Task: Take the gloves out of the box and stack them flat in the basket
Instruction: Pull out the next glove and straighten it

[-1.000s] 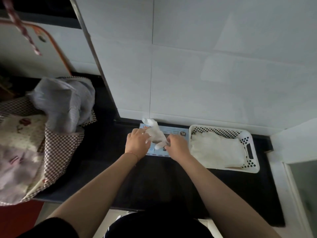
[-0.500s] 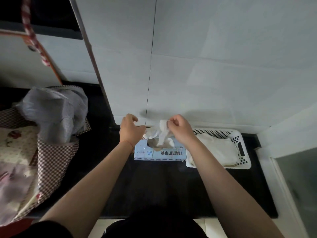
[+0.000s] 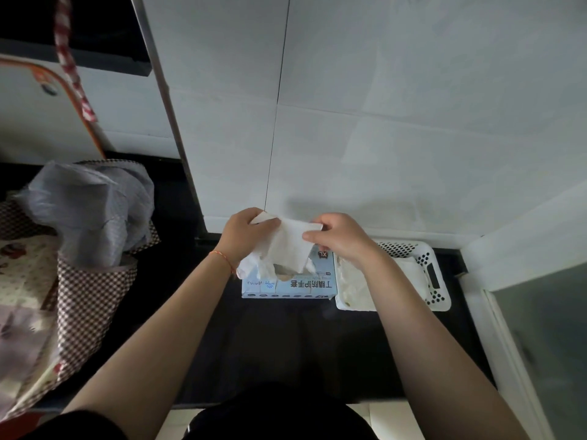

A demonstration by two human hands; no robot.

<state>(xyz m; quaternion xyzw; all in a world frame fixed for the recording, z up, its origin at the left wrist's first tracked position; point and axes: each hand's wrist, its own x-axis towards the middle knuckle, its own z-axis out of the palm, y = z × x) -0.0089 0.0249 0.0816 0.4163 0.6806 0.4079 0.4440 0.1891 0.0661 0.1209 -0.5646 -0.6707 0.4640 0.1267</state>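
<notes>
Glove [image 3: 286, 246], white, is up in the air btwn your two hands, held above the box [image 3: 289, 284] and stretched sideways, its fingers dangling down over the box's top opening. Your left hand [image 3: 244, 236] has its fingers curled round the glove's left end, thumb on top; there's a thin orange cord on that wrist. Your right hand [image 3: 336, 236] pinches the right edge, thumb and fingertips clamped on the cuff corner. Both hands gripping the same glove, neither let go.

Box sits on the dark counter [image 3: 260, 341], pale blue w/ printed text and an XL mark, right against the white wall [image 3: 381, 138]. More white material shows in its opening, can't tell how much. Basket [image 3: 440, 293], white w/ holes in the sides, sits just beside the box on the right, touching or nearly so. Gloves already in it [image 3: 352, 287], lying roughly flat; your right forearm crosses over the basket and hides a good part of it.

Off to the left, well apart: a checked fabric bag [image 3: 85, 296] w/ a grey plastic bag [image 3: 92, 211] stuffed in the top. A red-and-white strap [image 3: 71, 58] hangs at top left.
</notes>
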